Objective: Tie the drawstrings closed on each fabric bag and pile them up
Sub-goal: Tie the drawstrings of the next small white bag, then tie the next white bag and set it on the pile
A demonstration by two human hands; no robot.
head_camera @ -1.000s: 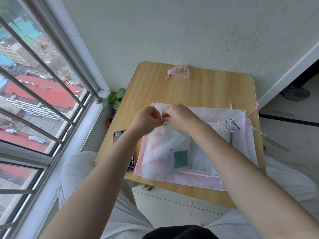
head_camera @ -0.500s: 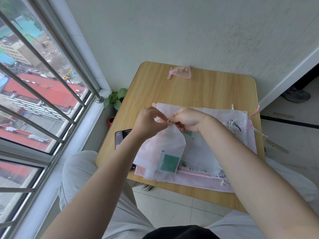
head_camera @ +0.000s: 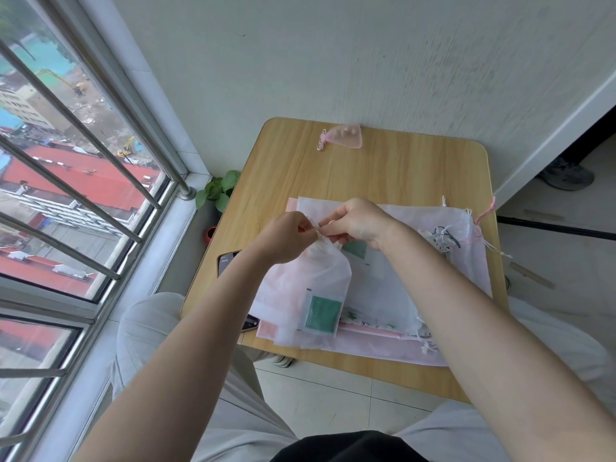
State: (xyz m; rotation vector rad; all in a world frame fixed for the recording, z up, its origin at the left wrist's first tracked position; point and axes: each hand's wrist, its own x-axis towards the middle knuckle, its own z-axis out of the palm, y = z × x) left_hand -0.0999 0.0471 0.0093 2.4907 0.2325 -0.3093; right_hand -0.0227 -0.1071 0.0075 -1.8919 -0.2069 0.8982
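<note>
A small sheer white bag with a green packet inside hangs from its gathered neck above the table. My left hand and my right hand both pinch the white drawstrings at that neck, fingertips nearly touching. Below them lies a flat pile of sheer white and pink bags, with loose strings bunched at the pile's right side. A small pink bag, its neck tied, lies alone at the table's far edge by the wall.
The small wooden table stands against a wall. A phone lies at its left edge, partly under my left arm. A barred window is on the left, with a potted plant on the floor below. My knees sit under the near edge.
The white bag's neck has been drawn in tighter and lifted. The bag has swung left, off the pile. Both hands stayed together on the strings.
</note>
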